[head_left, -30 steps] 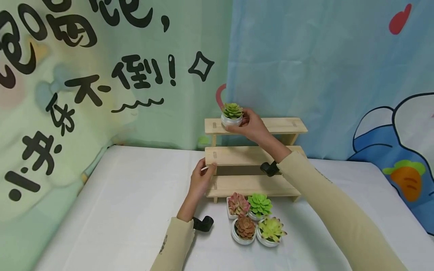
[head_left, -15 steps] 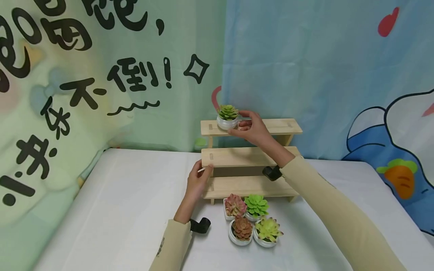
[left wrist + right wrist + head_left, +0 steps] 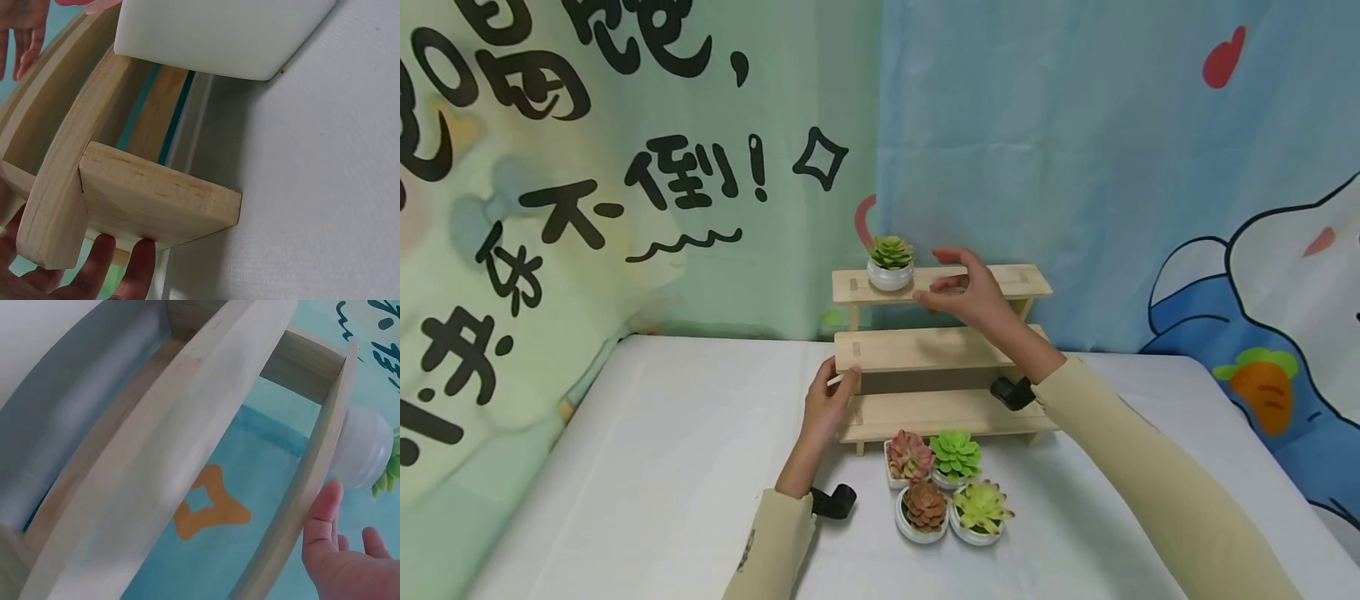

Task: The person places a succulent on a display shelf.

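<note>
A potted green succulent (image 3: pixel 891 263) in a round white pot stands upright at the left end of the top tier of a three-tier wooden shelf (image 3: pixel 940 348). My right hand (image 3: pixel 972 292) is just right of the pot, apart from it, thumb and fingers spread with nothing between them. In the right wrist view, the right thumb (image 3: pixel 325 512) lies close to the top plank's edge. My left hand (image 3: pixel 826 402) holds the shelf's left side at the middle tier. The left wrist view shows its fingers (image 3: pixel 99 261) around the wooden end piece.
In front of the shelf, several potted succulents cluster on the white table: a pink one (image 3: pixel 910 455), a bright green one (image 3: pixel 955 454), a brown one (image 3: pixel 924 507) and a yellow-green one (image 3: pixel 981 507). Printed curtains (image 3: pixel 1030 150) hang behind.
My right hand has let go of the green succulent's pot and drawn away to the right. The pot now stands on the top tier. My left hand has kept its hold on the shelf.
</note>
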`<state>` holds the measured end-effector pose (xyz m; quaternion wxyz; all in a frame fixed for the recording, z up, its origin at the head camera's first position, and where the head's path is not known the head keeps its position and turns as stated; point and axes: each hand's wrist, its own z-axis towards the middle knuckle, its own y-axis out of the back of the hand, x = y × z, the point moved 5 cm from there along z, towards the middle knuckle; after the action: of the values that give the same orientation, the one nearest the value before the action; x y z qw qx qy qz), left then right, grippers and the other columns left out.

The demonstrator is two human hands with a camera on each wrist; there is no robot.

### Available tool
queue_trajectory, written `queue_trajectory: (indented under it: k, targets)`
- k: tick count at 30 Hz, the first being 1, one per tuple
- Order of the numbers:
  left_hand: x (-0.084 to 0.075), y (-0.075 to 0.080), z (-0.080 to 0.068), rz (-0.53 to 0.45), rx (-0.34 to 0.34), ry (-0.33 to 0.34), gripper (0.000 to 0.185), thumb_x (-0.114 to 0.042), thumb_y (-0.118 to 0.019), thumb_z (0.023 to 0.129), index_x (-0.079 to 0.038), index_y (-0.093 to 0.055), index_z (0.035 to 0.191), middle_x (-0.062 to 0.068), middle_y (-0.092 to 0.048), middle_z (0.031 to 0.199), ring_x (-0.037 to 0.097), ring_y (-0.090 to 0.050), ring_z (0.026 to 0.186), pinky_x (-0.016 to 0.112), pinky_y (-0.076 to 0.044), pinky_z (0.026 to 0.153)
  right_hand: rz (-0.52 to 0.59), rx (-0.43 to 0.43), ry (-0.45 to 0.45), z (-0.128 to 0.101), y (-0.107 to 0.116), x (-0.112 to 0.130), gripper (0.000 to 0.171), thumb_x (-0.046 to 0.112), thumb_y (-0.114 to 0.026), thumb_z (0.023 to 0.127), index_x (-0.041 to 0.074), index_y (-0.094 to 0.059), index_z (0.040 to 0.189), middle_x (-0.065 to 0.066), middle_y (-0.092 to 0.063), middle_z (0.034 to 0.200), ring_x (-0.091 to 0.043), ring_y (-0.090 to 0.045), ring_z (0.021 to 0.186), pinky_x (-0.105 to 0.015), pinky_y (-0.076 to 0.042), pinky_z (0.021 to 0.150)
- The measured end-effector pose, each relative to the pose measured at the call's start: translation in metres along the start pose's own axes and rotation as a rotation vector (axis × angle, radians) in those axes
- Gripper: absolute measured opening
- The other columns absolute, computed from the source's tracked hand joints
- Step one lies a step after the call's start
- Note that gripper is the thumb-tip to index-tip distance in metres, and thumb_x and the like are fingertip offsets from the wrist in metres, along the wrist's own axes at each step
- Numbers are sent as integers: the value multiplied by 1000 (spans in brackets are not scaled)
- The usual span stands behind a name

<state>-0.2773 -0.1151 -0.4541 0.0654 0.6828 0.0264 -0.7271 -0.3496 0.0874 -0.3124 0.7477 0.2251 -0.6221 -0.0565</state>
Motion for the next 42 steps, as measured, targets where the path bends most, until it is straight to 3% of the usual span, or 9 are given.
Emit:
queue_trajectory:
  k: [9, 17, 26, 32, 39, 42]
  targets:
    - [1, -2, -3, 20, 15, -2, 47, -32, -55, 98, -6, -51, 137, 19, -55, 133, 37, -57, 118, 50, -47, 96, 8, -5, 41, -23, 6, 11, 67, 14, -71, 89, 2, -35, 145, -15, -36, 147, -26, -54, 108, -34, -49, 83]
    - [-2, 1, -1, 17, 8, 6, 45, -30, -55, 98, -7, -52, 136, 18, -55, 132, 36, -57, 119, 49, -46, 96, 1, -32, 154, -44, 15, 28, 57, 4, -69, 88, -1, -43, 138, -16, -44, 137, -15, -58, 100, -23, -49, 77]
    - [-3, 0, -3, 18, 6, 11, 45, -29, -54, 98, -5, -52, 136, 19, -55, 133, 38, -57, 119, 50, -46, 97, -22, -18, 199, -83, 25, 29, 54, -3, -69, 86, -3, -44, 135, -18, -46, 133, -11, -59, 98, -21, -49, 75]
    - [-2, 2, -3, 10, 3, 18, 46, -29, -55, 98, -5, -52, 137, 20, -54, 134, 38, -56, 121, 51, -44, 99, -43, -11, 223, -104, 28, 27, 55, -4, -69, 85, -4, -43, 134, -7, -48, 132, -9, -59, 99, -21, -49, 76]
    - [-1, 1, -2, 13, 16, 22, 47, -29, -55, 98, -5, -51, 138, 20, -53, 135, 39, -55, 122, 51, -43, 99, 44, -50, 233, -135, 35, 18, 54, -9, -68, 84, 16, -52, 129, 3, -51, 128, -10, -60, 100, -20, -51, 76]
    - [-1, 1, -2, 18, 13, 14, 46, -29, -55, 98, -5, -51, 137, 20, -54, 134, 39, -56, 121, 51, -44, 99, 102, -61, 266, -145, 37, 15, 56, -14, -67, 82, 16, -55, 127, 2, -53, 127, -10, -61, 100, -18, -50, 76]
